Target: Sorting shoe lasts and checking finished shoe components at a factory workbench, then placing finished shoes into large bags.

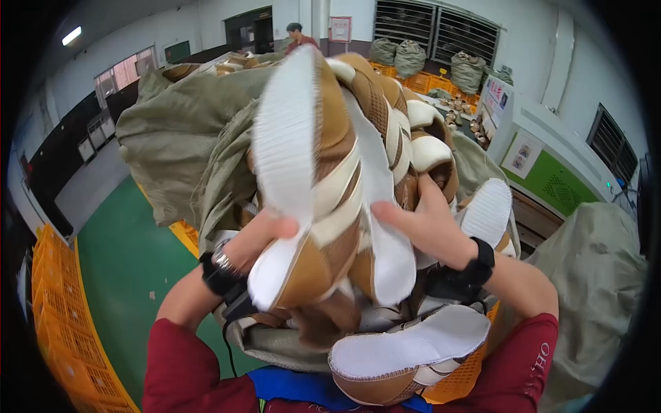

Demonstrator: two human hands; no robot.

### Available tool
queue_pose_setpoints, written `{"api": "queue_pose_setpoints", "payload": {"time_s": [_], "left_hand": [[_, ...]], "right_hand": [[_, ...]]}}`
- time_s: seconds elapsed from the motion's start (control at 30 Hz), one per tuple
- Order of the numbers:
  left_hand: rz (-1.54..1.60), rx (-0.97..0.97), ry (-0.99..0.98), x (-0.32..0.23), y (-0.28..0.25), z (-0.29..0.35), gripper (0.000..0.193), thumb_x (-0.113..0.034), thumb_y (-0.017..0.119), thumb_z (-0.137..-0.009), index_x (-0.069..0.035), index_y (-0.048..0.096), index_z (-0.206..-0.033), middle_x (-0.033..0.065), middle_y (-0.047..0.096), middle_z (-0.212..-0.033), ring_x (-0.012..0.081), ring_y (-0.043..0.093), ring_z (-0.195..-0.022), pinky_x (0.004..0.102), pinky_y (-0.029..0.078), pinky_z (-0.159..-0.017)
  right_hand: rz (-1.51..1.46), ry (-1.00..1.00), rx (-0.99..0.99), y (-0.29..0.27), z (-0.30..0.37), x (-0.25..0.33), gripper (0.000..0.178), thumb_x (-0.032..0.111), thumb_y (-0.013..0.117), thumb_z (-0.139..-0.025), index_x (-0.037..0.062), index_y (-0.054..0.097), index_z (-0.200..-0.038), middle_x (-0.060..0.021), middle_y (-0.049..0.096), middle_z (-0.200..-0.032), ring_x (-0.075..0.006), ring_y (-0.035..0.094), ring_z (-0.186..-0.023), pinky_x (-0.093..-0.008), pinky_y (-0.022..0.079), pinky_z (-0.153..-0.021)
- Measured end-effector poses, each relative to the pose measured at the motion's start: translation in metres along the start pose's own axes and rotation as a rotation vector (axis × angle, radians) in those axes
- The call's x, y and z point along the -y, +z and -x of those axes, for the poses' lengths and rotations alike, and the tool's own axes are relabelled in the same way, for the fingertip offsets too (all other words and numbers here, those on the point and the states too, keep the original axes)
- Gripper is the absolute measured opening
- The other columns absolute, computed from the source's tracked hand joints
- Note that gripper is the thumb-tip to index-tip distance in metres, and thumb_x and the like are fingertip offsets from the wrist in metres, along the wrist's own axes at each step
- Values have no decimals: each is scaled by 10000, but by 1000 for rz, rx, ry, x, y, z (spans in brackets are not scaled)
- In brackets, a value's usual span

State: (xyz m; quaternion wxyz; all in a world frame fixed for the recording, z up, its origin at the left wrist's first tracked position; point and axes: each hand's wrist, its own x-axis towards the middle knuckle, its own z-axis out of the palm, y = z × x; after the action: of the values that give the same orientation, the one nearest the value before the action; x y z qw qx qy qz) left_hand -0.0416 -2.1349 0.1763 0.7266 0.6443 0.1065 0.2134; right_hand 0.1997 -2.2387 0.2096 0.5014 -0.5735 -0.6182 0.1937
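My left hand is closed on a brown-and-cream shoe upper with a white stitched-on sole, its thumb on the sole's edge. The shoe stands on end in front of me, heel down. My right hand grips a second shoe upper beside it, thumb pressed on the white sole; some of its fingers are hidden behind. Several similar shoe uppers crowd just beyond my right hand. Another lone shoe upper lies sole up close to my body.
Large grey-green cloth sacks bulge around the pile, with another sack at right. Orange crates line the left side of the green floor. A white-and-green machine stands at right. A person is at the back.
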Motion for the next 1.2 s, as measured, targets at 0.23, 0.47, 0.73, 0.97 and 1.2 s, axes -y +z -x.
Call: {"api": "queue_pose_setpoints", "payload": {"time_s": [0.23, 0.47, 0.73, 0.97, 1.2], "left_hand": [[92, -206, 67, 12, 32, 74, 738, -481, 583, -799, -18, 355, -1327, 131, 483, -1269, 243, 503, -1126, 372, 409, -963], [259, -493, 123, 50, 42, 132, 747, -502, 572, -794, -29, 353, -1329, 128, 480, -1269, 249, 494, -1128, 377, 403, -964], [322, -610, 130, 74, 52, 168, 757, -526, 560, -789, -42, 351, -1332, 124, 476, -1269, 257, 484, -1131, 384, 396, -966], [359, -642, 73, 95, 56, 183, 767, -547, 550, -784, -53, 349, -1335, 121, 473, -1269, 264, 476, -1133, 389, 389, -967], [416, -672, -1, 109, 38, 214, 776, -568, 539, -779, -64, 347, -1337, 118, 469, -1269, 271, 467, -1135, 395, 383, -968]], "right_hand": [[54, -318, -170, 19, 93, 34, 703, 246, 786, -641, -44, 460, -1191, -130, 535, -1135, -213, 516, -1049, -321, 401, -913], [3, -488, -231, 62, 121, 41, 642, 293, 777, -618, -52, 515, -1092, -187, 571, -1019, -323, 578, -917, -343, 457, -826], [-35, -503, -204, 67, 147, 25, 688, 339, 718, -673, -75, 437, -1145, -266, 545, -983, -429, 571, -814, -435, 473, -750], [174, -372, -149, 66, 129, 19, 728, 450, 675, -712, -84, 417, -1135, -268, 571, -917, -432, 574, -814, -441, 466, -752], [821, -442, -67, 23, 121, 57, 695, 549, 639, -715, -71, 531, -1011, -193, 602, -864, -314, 612, -748, -340, 505, -623]]}}
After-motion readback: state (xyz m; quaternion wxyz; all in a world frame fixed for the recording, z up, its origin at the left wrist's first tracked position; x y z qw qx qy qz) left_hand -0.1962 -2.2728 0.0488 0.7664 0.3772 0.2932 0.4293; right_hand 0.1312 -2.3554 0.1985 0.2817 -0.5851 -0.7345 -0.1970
